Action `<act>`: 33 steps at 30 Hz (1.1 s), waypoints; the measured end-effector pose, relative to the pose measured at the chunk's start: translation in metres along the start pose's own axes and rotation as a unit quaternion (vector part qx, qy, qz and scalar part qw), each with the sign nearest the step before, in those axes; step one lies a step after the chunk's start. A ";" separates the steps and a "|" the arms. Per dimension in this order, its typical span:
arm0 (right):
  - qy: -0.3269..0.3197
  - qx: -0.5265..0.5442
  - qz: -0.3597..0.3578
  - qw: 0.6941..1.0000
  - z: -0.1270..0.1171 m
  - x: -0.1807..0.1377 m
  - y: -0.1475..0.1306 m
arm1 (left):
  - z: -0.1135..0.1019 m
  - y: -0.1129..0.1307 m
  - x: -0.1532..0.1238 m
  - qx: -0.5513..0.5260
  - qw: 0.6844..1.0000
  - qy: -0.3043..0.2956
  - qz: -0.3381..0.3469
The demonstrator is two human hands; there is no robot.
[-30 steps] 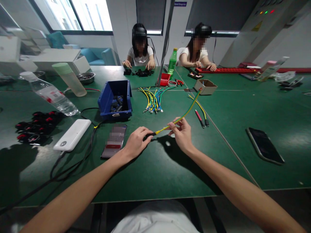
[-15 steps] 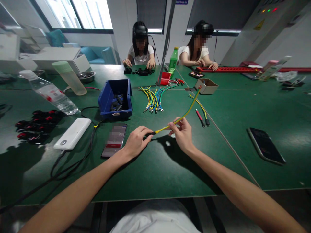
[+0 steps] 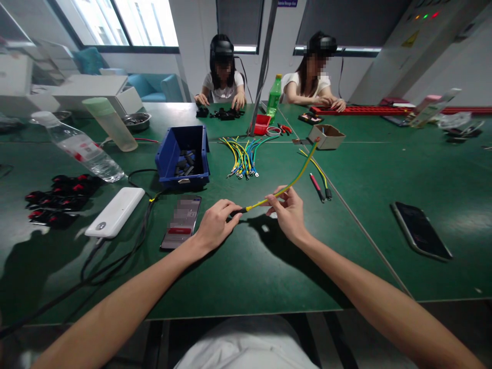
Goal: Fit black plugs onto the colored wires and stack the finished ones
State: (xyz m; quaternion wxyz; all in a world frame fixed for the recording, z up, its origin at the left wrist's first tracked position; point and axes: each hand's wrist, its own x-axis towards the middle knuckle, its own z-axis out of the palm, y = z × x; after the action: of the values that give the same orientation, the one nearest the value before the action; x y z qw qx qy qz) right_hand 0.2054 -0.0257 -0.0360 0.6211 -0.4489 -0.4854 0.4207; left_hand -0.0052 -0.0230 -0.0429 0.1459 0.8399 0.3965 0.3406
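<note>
Right grip (image 3: 289,212) on wire (image 3: 295,179), green table (image 3: 249,266)

The green desk (image 3: 249,277) carries a blue bin (image 3: 183,156) and a wire bundle (image 3: 242,156) mid-desk, a white power bank (image 3: 115,211) (cabled) toward the left edge, and a dark phone (image 3: 419,230) near the right edge.

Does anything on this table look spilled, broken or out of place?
Nothing stands out. The left hand and right hand hold a yellow-green wire over the table. The water bottle and tumbler seem to lean, probably the wide lens.
</note>
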 end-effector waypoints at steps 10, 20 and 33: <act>-0.013 0.001 0.016 1.000 0.000 0.001 0.004 | 0.000 0.000 -0.001 0.023 1.000 -0.002 0.014; -0.019 0.006 0.032 0.999 0.001 0.000 0.005 | 0.001 0.000 -0.001 0.011 1.000 -0.002 0.008; -0.015 0.023 0.070 0.997 0.002 0.001 0.004 | 0.002 0.000 -0.002 0.030 0.999 0.014 0.012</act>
State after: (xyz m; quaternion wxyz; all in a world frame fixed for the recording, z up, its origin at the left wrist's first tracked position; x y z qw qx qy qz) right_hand 0.2030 -0.0230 -0.0396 0.5926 -0.4610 -0.4524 0.4813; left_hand -0.0050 -0.0243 -0.0453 0.1113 0.8437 0.3984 0.3421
